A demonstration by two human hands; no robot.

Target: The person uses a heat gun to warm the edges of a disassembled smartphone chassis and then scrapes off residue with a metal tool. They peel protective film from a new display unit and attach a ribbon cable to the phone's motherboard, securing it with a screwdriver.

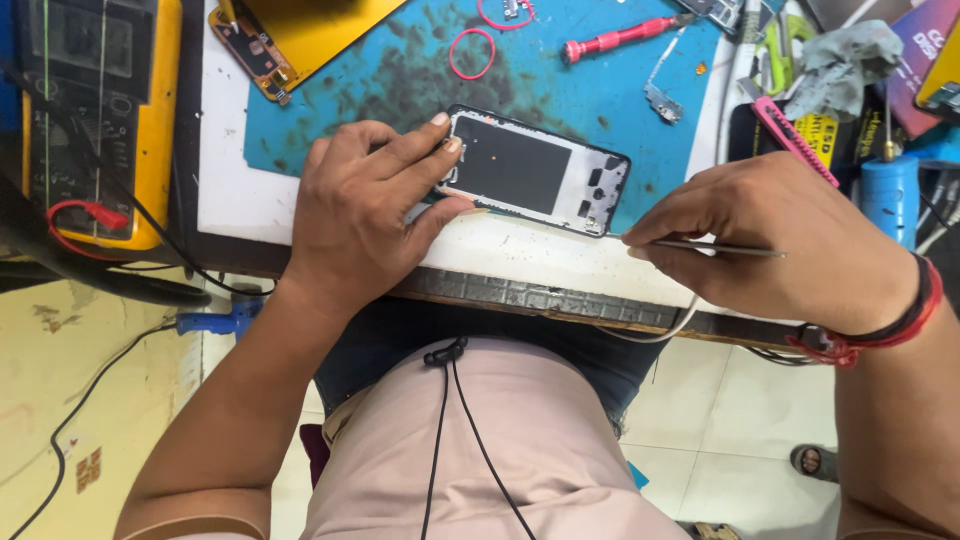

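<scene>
Pinning one end of the phone frame (pixel 535 170) against the bench, the left hand (pixel 365 215) has its fingers spread over the frame's near-left corner, index finger and thumb closed on the edge. The frame, black with a dark inner panel and small cut-outs at its right end, lies slightly tilted, half on the stained blue mat (pixel 560 80) and half on the white bench top (pixel 520 255). The right hand (pixel 775 240) is closed on thin metal tweezers (pixel 700 245), pinched between thumb and fingers, and the tip points left and sits just at the frame's lower right corner; whether it touches cannot be told. A red and black band circles the right wrist. On the mat beyond the frame lie a red screwdriver (pixel 620 38), a red rubber ring (pixel 472 53) and a small metal part (pixel 662 100). A yellow multimeter (pixel 95 120) stands at the far left with red and black leads, and a grey rag (pixel 845 60) lies at the upper right near a blue cylindrical tool (pixel 890 195).
</scene>
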